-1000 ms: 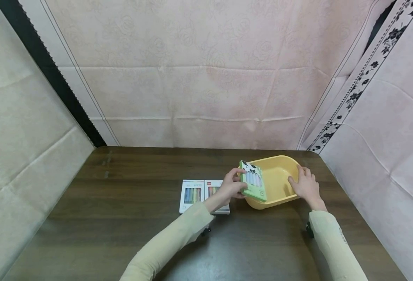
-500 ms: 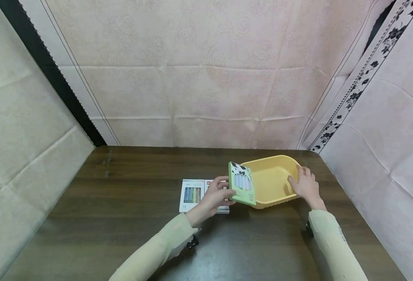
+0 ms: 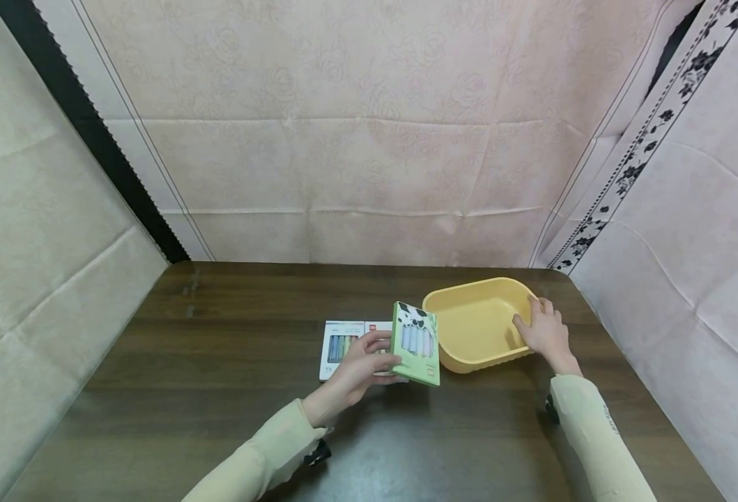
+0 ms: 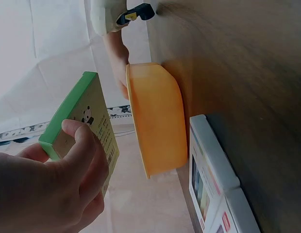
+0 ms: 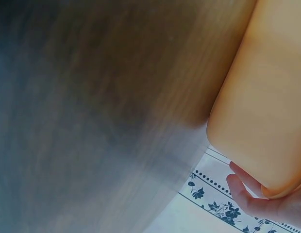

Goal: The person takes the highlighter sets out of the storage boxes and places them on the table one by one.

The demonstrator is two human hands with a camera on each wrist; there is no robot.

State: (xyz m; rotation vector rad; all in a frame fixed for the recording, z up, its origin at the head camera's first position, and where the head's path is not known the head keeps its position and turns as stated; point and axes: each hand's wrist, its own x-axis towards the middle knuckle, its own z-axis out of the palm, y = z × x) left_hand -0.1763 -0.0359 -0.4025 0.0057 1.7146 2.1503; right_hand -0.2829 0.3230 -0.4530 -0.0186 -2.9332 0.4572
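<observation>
Green box (image 3: 415, 343) is gripped tilted in the left hand (image 3: 357, 362) over the white packs (image 3: 343, 340) mid-tabletop (image 3: 218, 390) — yellow basin (image 3: 477, 322), near the right edge, is steadied by the right hand (image 3: 543, 333) clasping its rim.

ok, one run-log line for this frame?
left hand: holds green box above table | right hand: grips yellow tub rim | white boxes: on table
</observation>
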